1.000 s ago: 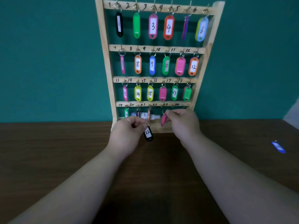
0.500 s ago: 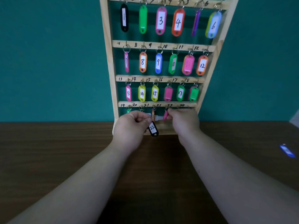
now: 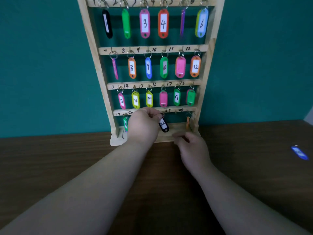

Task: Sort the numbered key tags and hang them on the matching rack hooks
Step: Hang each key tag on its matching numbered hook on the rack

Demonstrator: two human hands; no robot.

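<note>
Black tag 22 (image 3: pixel 163 124) pinched by left fingers (image 3: pixel 153 114) at one rack (image 3: pixel 101 78); right fingers (image 3: pixel 179 138) blurred, unclear; one blue tag (image 3: pixel 299 152) aside.

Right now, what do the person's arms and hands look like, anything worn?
Left hand and right hand are bare, on bare forearms: no sleeves, gloves, watch or rings visible. The right hand is partly blurred.

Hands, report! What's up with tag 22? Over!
Left hand pinches tag 22 at bottom row. Right hand low by rack, blurred. Hook hidden behind fingers.
</note>
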